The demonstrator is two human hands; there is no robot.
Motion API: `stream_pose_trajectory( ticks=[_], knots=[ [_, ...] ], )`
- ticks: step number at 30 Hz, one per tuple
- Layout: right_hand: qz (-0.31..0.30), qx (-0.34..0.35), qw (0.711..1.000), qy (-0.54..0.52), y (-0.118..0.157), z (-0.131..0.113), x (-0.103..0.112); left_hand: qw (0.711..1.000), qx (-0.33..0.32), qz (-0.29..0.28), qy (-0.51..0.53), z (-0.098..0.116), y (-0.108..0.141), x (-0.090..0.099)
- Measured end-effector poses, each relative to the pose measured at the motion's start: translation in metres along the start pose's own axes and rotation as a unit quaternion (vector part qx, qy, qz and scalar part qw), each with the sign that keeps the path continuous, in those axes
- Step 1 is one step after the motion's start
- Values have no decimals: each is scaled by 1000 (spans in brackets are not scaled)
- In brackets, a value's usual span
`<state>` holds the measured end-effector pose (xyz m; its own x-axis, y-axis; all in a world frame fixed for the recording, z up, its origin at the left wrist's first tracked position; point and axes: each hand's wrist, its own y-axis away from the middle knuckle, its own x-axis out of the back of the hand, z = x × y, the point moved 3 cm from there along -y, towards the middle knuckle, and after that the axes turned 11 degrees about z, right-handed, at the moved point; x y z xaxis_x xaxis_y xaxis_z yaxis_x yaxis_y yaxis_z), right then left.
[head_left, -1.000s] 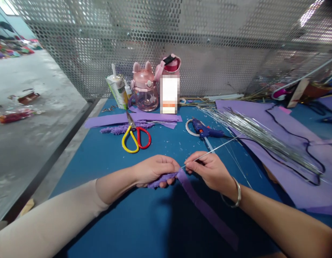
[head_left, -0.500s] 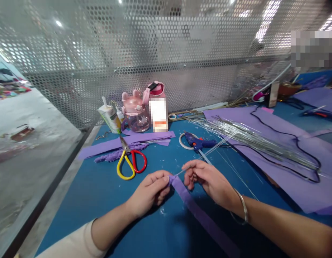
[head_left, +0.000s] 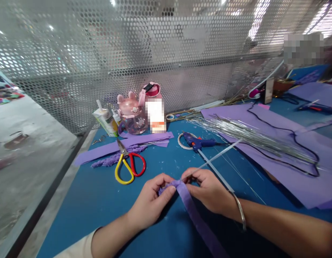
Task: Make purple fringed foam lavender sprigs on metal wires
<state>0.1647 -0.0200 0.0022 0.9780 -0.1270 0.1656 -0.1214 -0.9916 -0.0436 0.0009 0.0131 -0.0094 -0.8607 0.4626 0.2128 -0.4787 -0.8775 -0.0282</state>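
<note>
Between thumb and fingers, my left hand (head_left: 151,204) pinches the ruffled end of a long purple strip (head_left: 193,213), which is wrapped around thin wire. From there the strip hangs down toward the table's front edge. My right hand (head_left: 211,191), with a bangle at its wrist, has its fingers closed on the thin silvery wires (head_left: 222,152), which slant up to the right. Its thumb lies beside the strip. A blue glue gun (head_left: 198,142) rests beyond my right hand, a pale glue stick (head_left: 213,168) jutting from it. Scissors (head_left: 124,168) with yellow and red handles lie beyond my left hand.
A finished-looking purple ruffled stem (head_left: 109,160) lies by flat purple strips (head_left: 97,150). A bundle of wires (head_left: 257,138) rests on purple sheets (head_left: 295,190), crossed by a black cord (head_left: 287,162). A pink-lidded cup (head_left: 133,120) and drink carton (head_left: 105,122) stand before a perforated metal panel (head_left: 114,46).
My right hand has come in close to my left and its fingers have closed on the wires. More ruffled purple shows at my left hand. The view has shifted slightly.
</note>
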Motion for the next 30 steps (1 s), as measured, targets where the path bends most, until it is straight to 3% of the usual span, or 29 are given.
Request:
stream_pose_trajectory(
  ticks=[5,18,22,25,27,30],
  knots=[
    [0,-18,1000,1,2,4,-1,992,-73,-3,-99,3,2,0],
    [-45,86,994,54,1,-3,2,976,-135,-17,-172,8,5,-3],
    [-33,24,999,21,-1,6,0,967,-161,23,-194,7,3,1],
    [-70,-22,997,32,0,9,3,956,-188,87,-209,6,-1,7],
    [-82,28,987,136,2,1,10,950,-196,111,-215,4,-3,9],
    [-22,182,945,271,6,-18,22,948,-199,111,-223,4,-4,9]
  ],
)
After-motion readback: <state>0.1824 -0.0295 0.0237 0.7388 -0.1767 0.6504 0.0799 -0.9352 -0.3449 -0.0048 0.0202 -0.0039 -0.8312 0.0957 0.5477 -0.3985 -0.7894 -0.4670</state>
